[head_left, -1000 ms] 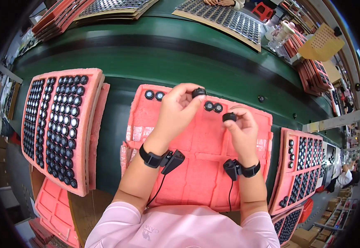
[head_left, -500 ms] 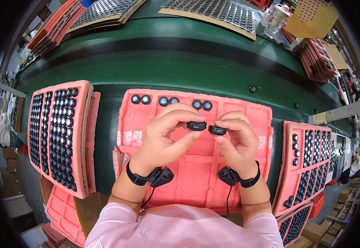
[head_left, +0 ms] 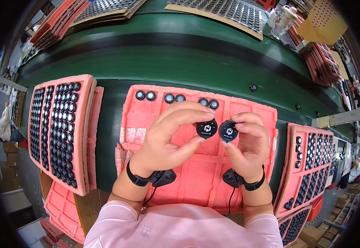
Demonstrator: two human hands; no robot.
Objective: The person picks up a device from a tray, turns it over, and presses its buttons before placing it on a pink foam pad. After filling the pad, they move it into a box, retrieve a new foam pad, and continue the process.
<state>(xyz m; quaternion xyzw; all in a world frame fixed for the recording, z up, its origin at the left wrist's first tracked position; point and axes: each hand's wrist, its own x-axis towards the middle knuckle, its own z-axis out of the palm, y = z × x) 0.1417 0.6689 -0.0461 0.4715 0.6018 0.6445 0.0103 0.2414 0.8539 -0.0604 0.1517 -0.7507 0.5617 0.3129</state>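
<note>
My left hand [head_left: 169,134] pinches a small round black device [head_left: 207,128] between thumb and fingers, its flat face with a white mark turned up toward me. A matching round black device [head_left: 228,131] is gripped the same way by my right hand [head_left: 250,142]. The two devices are side by side, a small gap apart, above a pink foam tray [head_left: 180,186] divided into compartments. Along the tray's far edge stand several like pieces in pairs, among them a black round piece [head_left: 150,96] with a pale centre. Black straps with small black units circle both wrists.
A pink tray [head_left: 90,136] packed with black round pieces stands at left; another filled tray [head_left: 295,165] is at right. Beyond runs a green belt [head_left: 167,62] bearing a few loose pieces [head_left: 253,87]. Sheets of round parts [head_left: 221,14] and a clear bottle [head_left: 282,22] lie at the far side.
Both hands have turned the devices from edge-on, with a slot showing, to face-up with the marked faces visible. The hands have shifted slightly right in the picture.
</note>
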